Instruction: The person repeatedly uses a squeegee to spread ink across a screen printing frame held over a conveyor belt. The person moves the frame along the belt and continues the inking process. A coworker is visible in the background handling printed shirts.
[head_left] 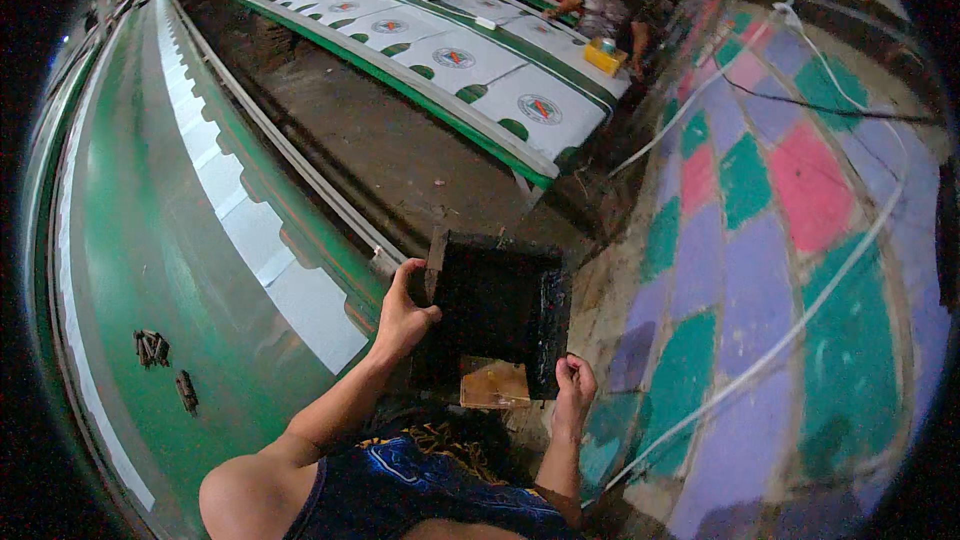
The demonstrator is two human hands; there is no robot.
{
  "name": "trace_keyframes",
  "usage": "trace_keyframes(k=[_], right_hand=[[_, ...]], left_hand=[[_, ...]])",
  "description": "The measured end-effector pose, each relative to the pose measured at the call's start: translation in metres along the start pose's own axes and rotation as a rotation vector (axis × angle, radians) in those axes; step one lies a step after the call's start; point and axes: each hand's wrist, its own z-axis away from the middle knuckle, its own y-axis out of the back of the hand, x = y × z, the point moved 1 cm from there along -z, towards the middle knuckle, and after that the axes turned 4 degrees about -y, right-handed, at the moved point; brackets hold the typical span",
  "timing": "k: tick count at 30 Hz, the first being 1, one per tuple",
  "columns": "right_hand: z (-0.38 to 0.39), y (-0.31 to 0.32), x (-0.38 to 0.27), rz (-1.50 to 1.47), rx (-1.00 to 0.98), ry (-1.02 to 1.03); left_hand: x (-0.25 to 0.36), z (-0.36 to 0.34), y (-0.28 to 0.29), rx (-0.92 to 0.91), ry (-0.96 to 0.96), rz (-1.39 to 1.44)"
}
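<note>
I hold a dark, rectangular, ink-blackened frame or open box [548, 270] in front of me. My left hand [408, 310] is closed on its left side, near the upper part. My right hand [572, 390] grips its lower right corner. A tan board [495, 383] shows just below it; whether the two touch, I cannot tell. To my left runs a long green table [130, 240] with a white strip [235, 210] along it. Several small dark metal pieces [152, 348] lie on that table, away from my hands.
Across a dark gap, another long table [520, 156] bears white printed sheets [455, 58]. A person [612, 25] is at its far side beside a yellow container [604, 56]. On my right is a surface painted in coloured patches [750, 270], with white cables [850, 260] across it.
</note>
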Motion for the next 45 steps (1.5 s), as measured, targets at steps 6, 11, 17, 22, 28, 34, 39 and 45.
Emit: trace_keyframes(k=[6,11,17,22,28,34,39,45], right_hand=[[-0.123,-0.055,-0.009,0.017,-0.174,0.006],[-0.226,-0.099,-0.007,0.043,-0.37,0.057],[-0.326,-0.137,-0.019,-0.055,-0.589,0.139],[-0.383,-0.174,-0.032,-0.007,-0.735,0.151],[-0.414,-0.244,-0.054,0.014,-0.921,0.188],[-0.422,-0.329,-0.088,0.08,-1.095,0.248],[-0.422,-0.396,-0.115,0.139,-1.197,0.365],[-0.407,-0.469,-0.145,0.157,-1.357,0.417]], left_hand=[[-0.016,-0.051,-0.024,0.217,0.048,-0.028],[-0.035,-0.089,-0.052,0.431,0.043,-0.01],[-0.044,-0.133,-0.087,0.619,0.064,-0.065],[-0.03,-0.16,-0.106,0.728,0.211,-0.037],[-0.027,-0.186,-0.097,0.92,0.185,-0.219],[-0.045,-0.209,-0.055,1.111,0.218,-0.177],[-0.042,-0.229,-0.016,1.229,0.167,-0.107],[-0.041,-0.235,0.015,1.401,0.185,-0.229]])
